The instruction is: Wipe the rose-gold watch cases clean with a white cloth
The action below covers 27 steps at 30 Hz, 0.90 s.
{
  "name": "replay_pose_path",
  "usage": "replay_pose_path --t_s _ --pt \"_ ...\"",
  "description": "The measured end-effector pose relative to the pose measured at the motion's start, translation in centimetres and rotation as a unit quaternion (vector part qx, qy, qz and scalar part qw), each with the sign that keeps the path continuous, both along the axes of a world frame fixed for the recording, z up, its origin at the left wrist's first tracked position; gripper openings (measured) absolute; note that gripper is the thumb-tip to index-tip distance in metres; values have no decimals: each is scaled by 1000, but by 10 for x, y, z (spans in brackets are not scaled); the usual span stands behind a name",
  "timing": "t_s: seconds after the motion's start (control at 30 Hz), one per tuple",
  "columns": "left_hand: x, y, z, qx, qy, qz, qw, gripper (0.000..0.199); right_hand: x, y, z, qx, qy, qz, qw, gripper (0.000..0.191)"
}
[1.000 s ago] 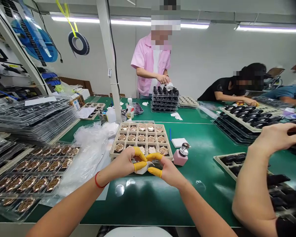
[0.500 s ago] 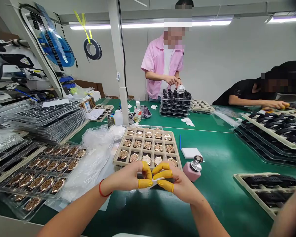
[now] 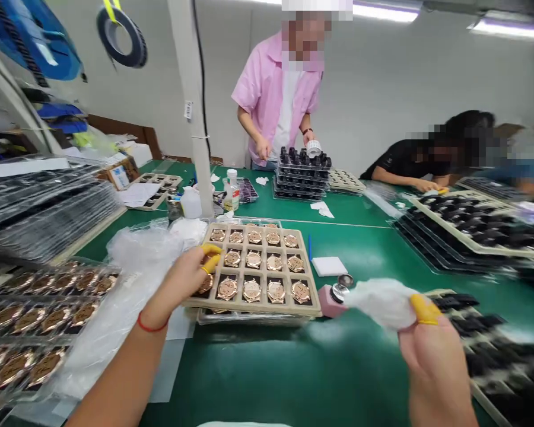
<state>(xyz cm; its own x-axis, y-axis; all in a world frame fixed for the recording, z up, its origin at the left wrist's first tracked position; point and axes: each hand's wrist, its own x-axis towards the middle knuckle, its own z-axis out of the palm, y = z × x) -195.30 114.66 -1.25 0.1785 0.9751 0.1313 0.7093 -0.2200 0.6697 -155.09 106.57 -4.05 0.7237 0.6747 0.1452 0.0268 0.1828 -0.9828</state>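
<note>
Left hand at compartment tray; right hand pinches white cloth.

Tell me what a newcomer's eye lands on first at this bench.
First, the beige tray of rose-gold watch cases in the middle of the green table, where the left hand, in yellow finger cots, is at a case in the tray's left column. Next, the right hand at lower right, pinching a crumpled white cloth beside the pink dispenser bottle.
</note>
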Motion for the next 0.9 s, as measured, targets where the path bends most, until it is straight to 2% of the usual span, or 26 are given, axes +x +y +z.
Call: replay_pose_path --t_s 0.03,0.07,0.13,0.17,0.2,0.27,0.33,0.43,0.57,0.73,0.8,0.9 --pt "-5 10 -5 4 41 13 999 35 6 3 0 33 -117 -79 989 34" --pt "-7 20 -10 4 80 12 997 37 9 6 -4 41 -188 -120 974 33" --pt "-6 34 -19 18 130 -21 991 39 6 13 -19 24 -297 -130 946 27" --pt "-4 39 -21 27 144 -47 988 39 2 16 -29 -7 -474 -96 875 31" --pt "-1 42 -23 36 154 -70 985 38 -3 18 -42 -6 -540 -63 840 30" --pt "4 45 -23 54 179 -94 978 37 -12 20 -66 8 -607 -24 795 27" --pt "9 47 -21 67 202 -99 972 35 -16 19 -85 31 -647 -5 762 25" --pt "17 48 -20 66 214 -125 966 30 -14 15 -101 56 -687 -8 725 26" --pt "25 51 -22 53 223 -137 964 28 -11 16 -104 56 -712 -18 700 23" --pt "27 49 -16 41 235 -128 963 27 -10 14 -95 74 -725 -24 684 26" --pt "29 47 -11 29 239 -128 962 26 -2 11 -93 69 -714 -28 696 32" --pt "32 49 -4 3 247 -122 961 23 17 13 -94 -92 -634 -41 766 36"
